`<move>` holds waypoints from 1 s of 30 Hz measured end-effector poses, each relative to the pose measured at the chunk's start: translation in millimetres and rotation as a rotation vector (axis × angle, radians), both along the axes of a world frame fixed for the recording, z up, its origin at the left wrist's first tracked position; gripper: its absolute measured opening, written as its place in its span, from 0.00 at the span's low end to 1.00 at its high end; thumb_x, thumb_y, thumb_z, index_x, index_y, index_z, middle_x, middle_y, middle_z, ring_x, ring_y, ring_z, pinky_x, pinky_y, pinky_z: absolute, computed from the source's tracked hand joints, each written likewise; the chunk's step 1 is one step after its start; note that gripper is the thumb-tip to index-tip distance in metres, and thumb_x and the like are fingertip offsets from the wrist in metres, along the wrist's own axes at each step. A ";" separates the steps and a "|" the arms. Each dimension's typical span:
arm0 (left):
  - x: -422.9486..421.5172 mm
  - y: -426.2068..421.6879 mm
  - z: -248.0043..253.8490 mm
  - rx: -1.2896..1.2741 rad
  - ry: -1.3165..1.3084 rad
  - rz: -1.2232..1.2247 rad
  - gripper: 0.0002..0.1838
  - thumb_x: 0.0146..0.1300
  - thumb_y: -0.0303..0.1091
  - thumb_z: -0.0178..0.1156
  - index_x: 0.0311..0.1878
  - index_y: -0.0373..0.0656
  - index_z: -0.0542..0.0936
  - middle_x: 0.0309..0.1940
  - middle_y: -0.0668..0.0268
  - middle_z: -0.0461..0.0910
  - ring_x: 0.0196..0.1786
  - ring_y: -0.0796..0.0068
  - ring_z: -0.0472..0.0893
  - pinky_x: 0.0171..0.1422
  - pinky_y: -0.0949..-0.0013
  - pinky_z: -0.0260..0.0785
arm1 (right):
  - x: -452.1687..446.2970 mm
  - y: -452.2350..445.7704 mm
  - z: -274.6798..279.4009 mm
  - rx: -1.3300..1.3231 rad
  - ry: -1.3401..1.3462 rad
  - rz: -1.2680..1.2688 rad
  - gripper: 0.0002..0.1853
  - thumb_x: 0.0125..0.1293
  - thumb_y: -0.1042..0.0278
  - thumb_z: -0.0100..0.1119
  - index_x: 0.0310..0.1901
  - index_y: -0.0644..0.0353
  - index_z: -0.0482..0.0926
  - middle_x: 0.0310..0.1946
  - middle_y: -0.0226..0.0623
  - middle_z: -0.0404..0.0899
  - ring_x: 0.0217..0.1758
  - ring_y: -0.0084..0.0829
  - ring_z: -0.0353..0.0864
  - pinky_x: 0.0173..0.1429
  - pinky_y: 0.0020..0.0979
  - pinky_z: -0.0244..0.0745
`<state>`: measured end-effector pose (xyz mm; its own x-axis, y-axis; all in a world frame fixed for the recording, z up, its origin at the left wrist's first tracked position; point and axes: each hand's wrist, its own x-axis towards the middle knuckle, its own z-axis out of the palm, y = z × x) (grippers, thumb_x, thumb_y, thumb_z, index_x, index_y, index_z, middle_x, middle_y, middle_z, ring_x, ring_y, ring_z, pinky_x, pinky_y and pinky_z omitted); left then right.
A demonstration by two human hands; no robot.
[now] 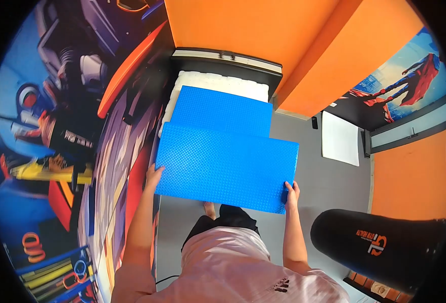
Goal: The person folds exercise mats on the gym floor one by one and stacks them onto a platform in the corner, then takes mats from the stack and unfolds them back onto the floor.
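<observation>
A blue textured panel [225,169] is held out flat in front of my body. My left hand [154,177] grips its left edge near the lower corner, and my right hand [292,194] grips its right edge near the lower corner. Both hands have fingers closed round the edges. Beyond the held panel, a second blue textured panel [223,108] lies on a white, bumpy-edged pad [223,82]. The held panel overlaps the near part of the second one in this view; whether they touch cannot be told.
A black punching bag [374,245] is at the lower right. A white board [340,139] and a small black object [315,122] lie on the grey floor [309,166]. A mural wall [127,126] stands close on the left, with an orange wall [228,25] ahead.
</observation>
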<state>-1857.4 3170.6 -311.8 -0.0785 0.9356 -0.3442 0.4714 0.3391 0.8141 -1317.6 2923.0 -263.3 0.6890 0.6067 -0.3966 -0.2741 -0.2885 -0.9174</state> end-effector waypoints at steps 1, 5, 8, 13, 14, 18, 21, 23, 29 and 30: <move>5.0 28.9 -10.3 -0.018 0.057 -0.005 0.22 0.55 0.41 0.64 0.50 0.38 0.81 0.45 0.53 0.84 0.50 0.59 0.82 0.57 0.61 0.71 | 6.6 22.3 -14.5 -0.008 -0.003 0.002 0.10 0.63 0.68 0.60 0.44 0.61 0.77 0.38 0.30 0.79 0.42 0.24 0.74 0.50 0.28 0.68; 33.1 124.8 -26.7 -0.058 0.235 -0.096 0.24 0.55 0.43 0.65 0.51 0.38 0.80 0.47 0.50 0.83 0.52 0.55 0.82 0.57 0.60 0.71 | 36.2 122.3 -57.7 -0.024 -0.012 0.019 0.10 0.63 0.68 0.60 0.44 0.61 0.78 0.38 0.30 0.79 0.41 0.23 0.75 0.50 0.28 0.68; 67.3 198.5 -16.4 -0.071 0.325 -0.107 0.26 0.54 0.44 0.65 0.52 0.37 0.80 0.48 0.49 0.82 0.53 0.53 0.81 0.58 0.60 0.71 | 58.9 195.1 -77.4 0.006 0.039 0.028 0.11 0.63 0.67 0.60 0.45 0.62 0.78 0.38 0.30 0.80 0.42 0.24 0.75 0.50 0.29 0.69; 81.0 271.9 -69.2 -0.097 0.344 0.011 0.28 0.55 0.44 0.65 0.56 0.37 0.78 0.51 0.48 0.80 0.56 0.52 0.79 0.62 0.60 0.69 | 98.2 272.8 -101.4 -0.129 -0.056 0.121 0.15 0.63 0.65 0.61 0.49 0.62 0.77 0.41 0.31 0.80 0.43 0.25 0.75 0.51 0.29 0.69; 78.2 282.7 -87.6 -0.067 0.322 0.020 0.28 0.54 0.44 0.66 0.56 0.38 0.78 0.52 0.48 0.80 0.57 0.52 0.79 0.62 0.60 0.69 | 108.0 284.6 -115.9 -0.183 -0.093 0.161 0.16 0.63 0.64 0.62 0.50 0.62 0.77 0.41 0.30 0.80 0.43 0.25 0.75 0.51 0.29 0.69; 67.3 282.7 -117.9 0.079 0.400 -0.069 0.23 0.56 0.40 0.65 0.54 0.40 0.79 0.49 0.52 0.82 0.55 0.57 0.81 0.59 0.61 0.71 | 135.4 306.5 -168.5 -0.889 -0.602 0.432 0.24 0.58 0.62 0.66 0.56 0.53 0.75 0.43 0.37 0.82 0.48 0.31 0.80 0.52 0.33 0.74; 52.1 248.7 -89.7 0.070 0.197 -0.290 0.14 0.62 0.36 0.60 0.48 0.42 0.80 0.42 0.58 0.84 0.49 0.62 0.83 0.53 0.62 0.74 | 121.4 312.4 -148.1 -0.658 -0.589 0.862 0.10 0.58 0.70 0.62 0.43 0.55 0.82 0.38 0.38 0.84 0.43 0.34 0.83 0.48 0.33 0.77; 55.6 198.4 -64.2 0.025 0.217 -0.374 0.12 0.63 0.36 0.57 0.46 0.43 0.80 0.40 0.58 0.83 0.46 0.61 0.83 0.51 0.61 0.73 | 112.4 285.4 -181.7 -0.170 -0.562 1.153 0.05 0.64 0.76 0.56 0.38 0.61 0.81 0.34 0.35 0.84 0.40 0.25 0.81 0.47 0.30 0.77; 95.5 -11.4 6.3 -0.402 -0.065 -0.783 0.16 0.66 0.43 0.54 0.49 0.44 0.81 0.46 0.56 0.82 0.51 0.57 0.80 0.56 0.57 0.71 | -20.0 289.0 0.5 -0.640 -0.310 1.747 0.18 0.65 0.63 0.61 0.55 0.56 0.79 0.42 0.38 0.84 0.37 0.26 0.83 0.42 0.30 0.79; 108.1 -44.0 15.5 -0.509 -0.119 -0.702 0.18 0.66 0.43 0.54 0.54 0.46 0.80 0.50 0.56 0.81 0.54 0.56 0.79 0.59 0.57 0.70 | -29.1 292.3 18.2 -0.698 -0.193 1.740 0.17 0.66 0.62 0.60 0.55 0.57 0.79 0.40 0.39 0.84 0.36 0.26 0.83 0.40 0.30 0.80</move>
